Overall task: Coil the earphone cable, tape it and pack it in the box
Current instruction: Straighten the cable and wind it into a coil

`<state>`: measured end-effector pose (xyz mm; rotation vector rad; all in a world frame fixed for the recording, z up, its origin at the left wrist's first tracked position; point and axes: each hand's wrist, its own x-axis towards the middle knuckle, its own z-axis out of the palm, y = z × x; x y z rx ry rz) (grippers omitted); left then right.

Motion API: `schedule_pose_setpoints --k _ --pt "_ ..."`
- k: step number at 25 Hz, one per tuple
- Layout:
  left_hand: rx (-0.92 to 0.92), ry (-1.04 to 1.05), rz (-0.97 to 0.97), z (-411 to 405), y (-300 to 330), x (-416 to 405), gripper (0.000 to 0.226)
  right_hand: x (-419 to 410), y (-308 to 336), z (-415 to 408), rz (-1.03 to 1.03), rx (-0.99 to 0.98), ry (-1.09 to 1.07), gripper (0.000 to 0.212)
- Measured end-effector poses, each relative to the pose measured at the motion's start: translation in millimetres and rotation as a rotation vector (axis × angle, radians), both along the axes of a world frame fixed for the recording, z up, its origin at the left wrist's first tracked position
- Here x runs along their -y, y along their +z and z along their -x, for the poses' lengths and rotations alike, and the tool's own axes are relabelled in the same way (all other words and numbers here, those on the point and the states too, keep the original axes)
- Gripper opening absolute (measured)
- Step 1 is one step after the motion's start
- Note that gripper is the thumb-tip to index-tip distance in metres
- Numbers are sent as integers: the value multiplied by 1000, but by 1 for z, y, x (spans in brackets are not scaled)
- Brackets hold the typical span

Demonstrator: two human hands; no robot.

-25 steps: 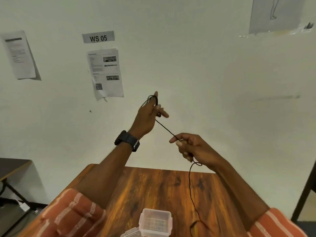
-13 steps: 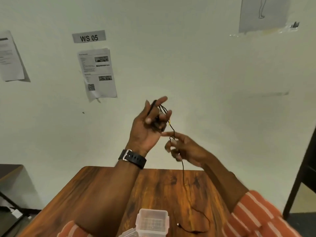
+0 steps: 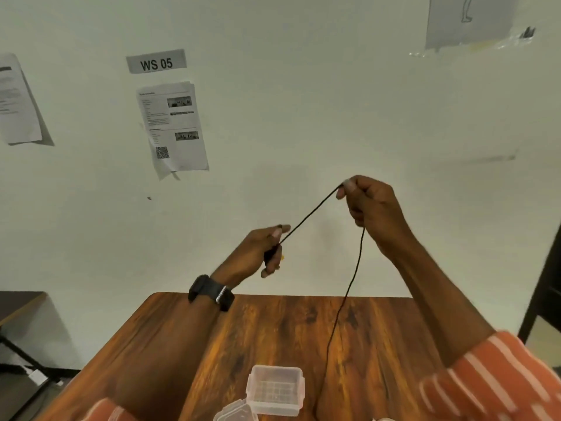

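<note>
A thin black earphone cable runs taut between both hands, held up in front of the wall. My left hand is closed around a small bundle of the cable's coils. Up and to the right, my right hand pinches the cable between thumb and forefinger. From that hand the rest of the cable hangs down to the wooden table. A small clear plastic box stands open at the table's near edge, its lid lying beside it on the left.
The wall behind carries a "WS 05" label and several taped paper sheets. A dark table corner shows at the left, and a dark frame stands at the right edge.
My right hand has risen up and to the right, drawing the cable tight. My left hand has dropped lower and closed over the coils it had around its fingers.
</note>
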<state>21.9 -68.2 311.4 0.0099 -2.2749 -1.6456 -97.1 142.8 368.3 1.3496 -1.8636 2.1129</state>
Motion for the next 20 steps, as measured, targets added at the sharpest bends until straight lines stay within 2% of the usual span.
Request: schedule_pose_setpoints --k 3,5,6,8,10,11,13,15,16,17,18,20 --pt "8 -406 -422 -17 -3 -34 50 29 -2 29 63 164 -31 30" --pt "-97 -600 -677 -21 9 -45 53 48 -25 37 37 270 -20 28" --pt "-175 -602 -781 -20 17 -46 54 55 -43 36 6 310 1 25" --pt "-346 -433 -875 -11 36 -42 56 61 -86 25 -86 345 102 18" --pt "-478 -112 -780 2 53 -29 52 52 -122 5 -198 311 295 14" --pt "-513 82 -619 9 59 -19 44 45 -133 -4 -252 284 405 17" --pt "-453 386 -141 18 60 2 32 26 -133 -15 -314 232 511 23" --pt "-275 474 334 22 45 18 22 10 -110 -15 -258 188 459 19" --pt "-168 416 419 20 34 22 20 4 -94 -11 -196 185 397 17" --pt "-72 293 350 16 23 18 22 -1 -77 -4 -132 186 326 19" --pt "4 141 197 9 11 12 29 -2 -61 4 -87 183 254 21" --pt "39 -165 -188 -3 -7 -11 46 4 -39 23 -72 171 143 23"
